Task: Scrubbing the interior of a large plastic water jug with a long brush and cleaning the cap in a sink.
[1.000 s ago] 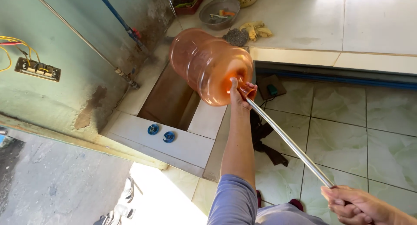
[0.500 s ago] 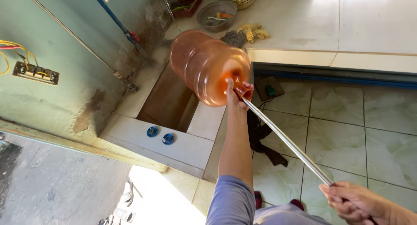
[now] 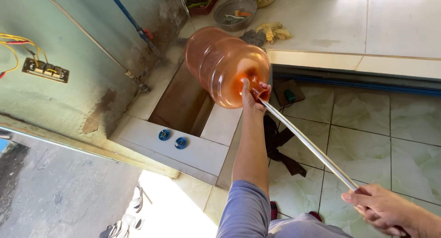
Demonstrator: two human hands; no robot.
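- Orange water jug [image 3: 220, 63], tilted on its side, held up over the tiled trough [image 3: 183, 104].
- Metal rod [image 3: 308, 144] runs into the jug's mouth.
- Left hand [image 3: 253, 94] clamped around the jug's neck.
- Right hand [image 3: 386, 210] closed around the rod's near end.
- Two blue caps [image 3: 172, 139] on the trough ledge.

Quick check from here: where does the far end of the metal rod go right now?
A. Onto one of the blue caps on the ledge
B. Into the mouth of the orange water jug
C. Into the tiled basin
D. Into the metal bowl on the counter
B: the metal rod, gripped by the right hand, runs up into the neck of the orange water jug that the left hand holds over the tiled basin.
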